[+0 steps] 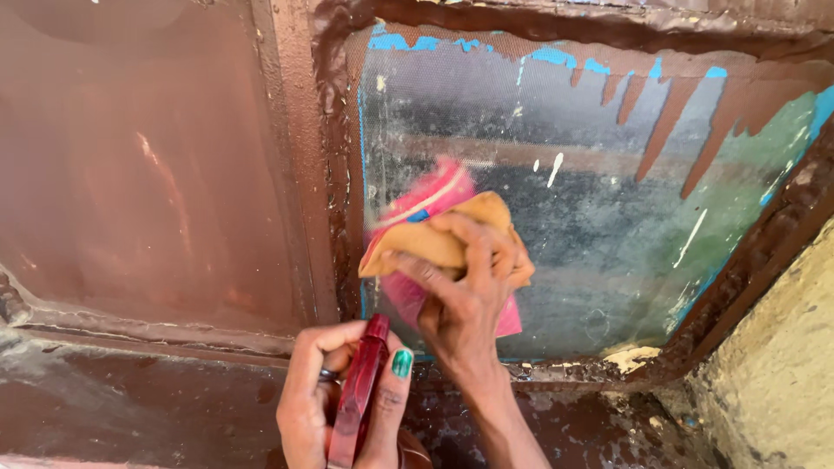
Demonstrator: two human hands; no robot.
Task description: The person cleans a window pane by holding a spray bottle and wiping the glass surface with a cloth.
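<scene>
Right hand point(469, 291) presses crumpled pink-and-tan cloth point(439, 230) flat on paint-smeared window pane point(608, 200).
Left hand point(334, 399), just below-left, closed around translucent red plastic bottle point(358, 395), long axis near upright, top tilted toward the cloth. Brown painted metal frame point(304, 156) close left; rough wall point(773, 373) right; open pane beyond the fingers.

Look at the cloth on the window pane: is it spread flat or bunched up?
Bunched up. The pink and tan cloth is folded in a wad under the right hand, pressed on the pane.
</scene>
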